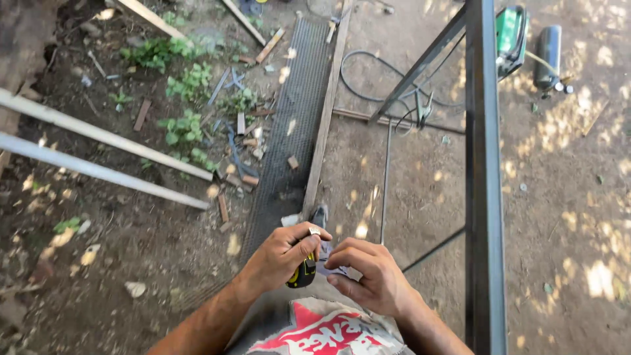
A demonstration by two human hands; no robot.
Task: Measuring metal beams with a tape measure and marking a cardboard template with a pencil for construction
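Item: yellow-and-black tape measure, gripped in left hand, fingers wrapped shut around it, held at waist height. Right hand pinches its tip, fingers curled (blade barely drawn). Nothing yet measured; dark metal frame stands untouched alongside.

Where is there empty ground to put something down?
Bare dirt lies right of the dark metal post, below the green machine and dark cylinder. A smaller patch sits between the mesh panel and that post. Left of the mesh it is crowded: wood scraps, weeds and two grey pipes.
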